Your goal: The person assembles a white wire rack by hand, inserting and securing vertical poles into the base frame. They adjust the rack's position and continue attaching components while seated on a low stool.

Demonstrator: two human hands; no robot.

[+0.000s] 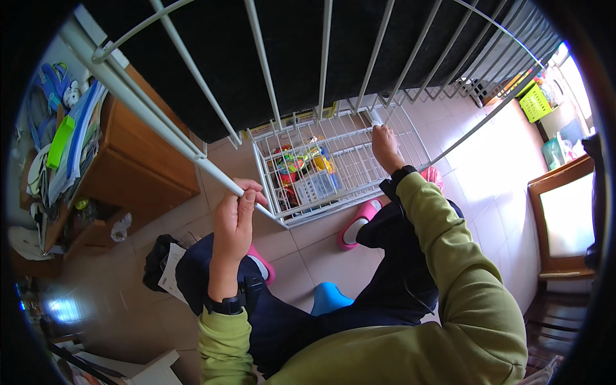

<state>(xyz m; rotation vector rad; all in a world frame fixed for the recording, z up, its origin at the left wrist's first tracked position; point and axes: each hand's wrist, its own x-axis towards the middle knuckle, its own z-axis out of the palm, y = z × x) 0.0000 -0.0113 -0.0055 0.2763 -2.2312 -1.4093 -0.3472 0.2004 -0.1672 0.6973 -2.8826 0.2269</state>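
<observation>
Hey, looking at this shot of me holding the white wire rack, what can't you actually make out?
Head view only:
- Right hand: fingertips hidden behind the wire rack bar, so the grip is unclear.
- Toys beneath the rack: too small and crossed by wires to identify.
- Rack top: cut off by the upper edge.
- Left hand: palm side hidden.

A home room: tiled floor (pixel 487 212), wooden cabinet (pixel 138 160), toys (pixel 298 163), pink slippers (pixel 357 223).
</observation>
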